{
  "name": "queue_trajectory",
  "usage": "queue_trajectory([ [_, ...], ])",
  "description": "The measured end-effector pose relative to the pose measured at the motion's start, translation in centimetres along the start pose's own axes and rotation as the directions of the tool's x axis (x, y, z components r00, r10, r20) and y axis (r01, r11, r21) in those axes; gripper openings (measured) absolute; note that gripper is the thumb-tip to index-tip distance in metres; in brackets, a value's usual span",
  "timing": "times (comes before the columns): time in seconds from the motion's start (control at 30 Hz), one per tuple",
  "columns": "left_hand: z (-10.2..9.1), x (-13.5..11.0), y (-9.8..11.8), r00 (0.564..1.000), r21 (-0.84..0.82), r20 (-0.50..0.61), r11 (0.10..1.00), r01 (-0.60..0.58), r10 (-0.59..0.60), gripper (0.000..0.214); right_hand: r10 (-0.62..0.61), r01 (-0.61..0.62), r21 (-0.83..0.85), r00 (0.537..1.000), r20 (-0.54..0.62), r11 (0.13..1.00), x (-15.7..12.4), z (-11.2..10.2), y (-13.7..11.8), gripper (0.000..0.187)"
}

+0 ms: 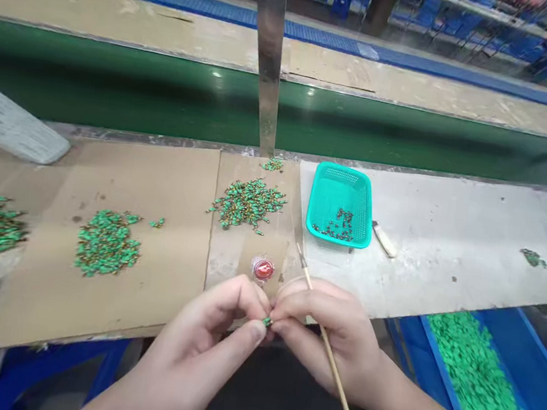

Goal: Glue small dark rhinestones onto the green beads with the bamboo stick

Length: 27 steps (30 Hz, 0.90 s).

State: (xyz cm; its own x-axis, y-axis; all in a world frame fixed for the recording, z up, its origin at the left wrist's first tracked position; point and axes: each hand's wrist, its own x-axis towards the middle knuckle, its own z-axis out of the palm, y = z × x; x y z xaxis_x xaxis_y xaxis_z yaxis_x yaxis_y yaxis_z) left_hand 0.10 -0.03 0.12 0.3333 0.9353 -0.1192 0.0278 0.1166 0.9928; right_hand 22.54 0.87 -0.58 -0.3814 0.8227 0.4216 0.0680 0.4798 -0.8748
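My left hand pinches a tiny green piece between thumb and fingertips at the table's front edge. Against it, the fingertips of my right hand are pressed together, meeting the left fingertips. A thin paintbrush with a light wooden handle lies through my right hand, bristles pointing up and away. Just beyond the hands sits a small round pot of red paint. Behind that is a pile of small green and gold pieces. Whether the right fingertips also hold part of the green piece is hidden.
A turquoise basket holds small dark pieces, with a white-handled tool beside it. More green piles lie left on cardboard. A metal post rises behind, before a green belt. Lower right, a blue bin contains green pieces.
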Motion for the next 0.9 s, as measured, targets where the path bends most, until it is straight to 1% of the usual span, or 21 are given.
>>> queue_trajectory([
  [0.03, 0.1, 0.1, 0.1, 1.0, 0.047, 0.009, 0.999, -0.015, 0.015, 0.025, 0.013, -0.013, -0.028, 1.0, 0.0, 1.0, -0.1, -0.2, 0.1, 0.013],
  [0.1, -0.2, 1.1, -0.2, 0.999, 0.151, -0.011, 0.988, -0.045, 0.047, 0.024, 0.047, -0.049, -0.082, 0.999, -0.026, 0.995, -0.4, -0.7, 0.5, 0.01],
  [0.17, -1.2, 3.3, -1.1, 0.993, 0.262, -0.076, 0.963, -0.063, 0.085, 0.023, 0.092, -0.105, -0.148, 0.992, -0.089, 0.983, -0.9, -1.4, 1.1, 0.011],
  [0.2, -1.9, 4.8, -1.7, 0.984, 0.326, -0.134, 0.943, -0.07, 0.119, 0.022, 0.117, -0.137, -0.157, 0.985, -0.13, 0.978, -1.2, -1.7, 1.6, 0.015],
  [0.23, -2.8, 6.5, -2.3, 0.967, 0.398, -0.195, 0.914, -0.074, 0.163, 0.02, 0.14, -0.164, -0.142, 0.976, -0.17, 0.976, -1.4, -2.0, 2.1, 0.022],
  [0.27, -3.7, 8.3, -3.0, 0.95, 0.468, -0.234, 0.88, -0.076, 0.206, 0.017, 0.155, -0.182, -0.117, 0.966, -0.206, 0.976, -1.6, -2.2, 2.6, 0.03],
  [0.3, -4.6, 10.1, -3.6, 0.934, 0.53, -0.265, 0.845, -0.066, 0.239, 0.017, 0.165, -0.191, -0.093, 0.959, -0.23, 0.977, -1.7, -2.4, 3.0, 0.039],
  [0.37, -6.0, 13.2, -4.6, 0.911, 0.626, -0.304, 0.779, -0.031, 0.28, 0.025, 0.172, -0.197, -0.076, 0.951, -0.255, 0.977, -1.8, -2.4, 3.8, 0.053],
  [0.43, -6.8, 15.2, -5.4, 0.897, 0.688, -0.321, 0.725, 0.001, 0.303, 0.032, 0.187, -0.218, -0.091, 0.946, -0.264, 0.972, -1.8, -2.4, 4.2, 0.06],
  [0.5, -7.6, 15.8, -5.9, 0.891, 0.726, -0.333, 0.687, 0.034, 0.308, 0.034, 0.232, -0.273, -0.112, 0.929, -0.289, 0.955, -2.1, -2.4, 4.5, 0.06],
  [0.57, -9.2, 15.1, -6.0, 0.887, 0.743, -0.358, 0.665, 0.08, 0.293, 0.034, 0.293, -0.353, -0.138, 0.897, -0.33, 0.925, -2.7, -2.7, 4.7, 0.054],
  [0.6, -10.4, 14.3, -6.0, 0.883, 0.744, -0.379, 0.659, 0.112, 0.278, 0.033, 0.322, -0.391, -0.146, 0.879, -0.351, 0.909, -3.2, -2.9, 4.8, 0.051],
  [0.67, -13.7, 12.0, -5.8, 0.863, 0.731, -0.448, 0.652, 0.203, 0.234, 0.033, 0.364, -0.44, -0.143, 0.853, -0.374, 0.886, -4.1, -3.5, 5.1, 0.046],
  [0.7, -15.6, 10.6, -5.6, 0.844, 0.716, -0.494, 0.649, 0.258, 0.21, 0.033, 0.375, -0.451, -0.138, 0.848, -0.374, 0.882, -4.6, -3.8, 5.2, 0.045],
  [0.8, -20.7, 5.9, -5.2, 0.753, 0.646, -0.639, 0.641, 0.414, 0.157, 0.037, 0.39, -0.473, -0.157, 0.839, -0.379, 0.867, -6.3, -4.8, 6.0, 0.047],
  [0.87, -23.0, 3.3, -5.1, 0.686, 0.596, -0.712, 0.647, 0.476, 0.152, 0.036, 0.411, -0.511, -0.19, 0.821, -0.395, 0.838, -7.5, -5.2, 6.9, 0.048],
  [0.9, -23.9, 2.4, -5.0, 0.65, 0.573, -0.742, 0.656, 0.492, 0.161, 0.036, 0.428, -0.534, -0.202, 0.81, -0.401, 0.821, -8.0, -5.3, 7.4, 0.048],
])
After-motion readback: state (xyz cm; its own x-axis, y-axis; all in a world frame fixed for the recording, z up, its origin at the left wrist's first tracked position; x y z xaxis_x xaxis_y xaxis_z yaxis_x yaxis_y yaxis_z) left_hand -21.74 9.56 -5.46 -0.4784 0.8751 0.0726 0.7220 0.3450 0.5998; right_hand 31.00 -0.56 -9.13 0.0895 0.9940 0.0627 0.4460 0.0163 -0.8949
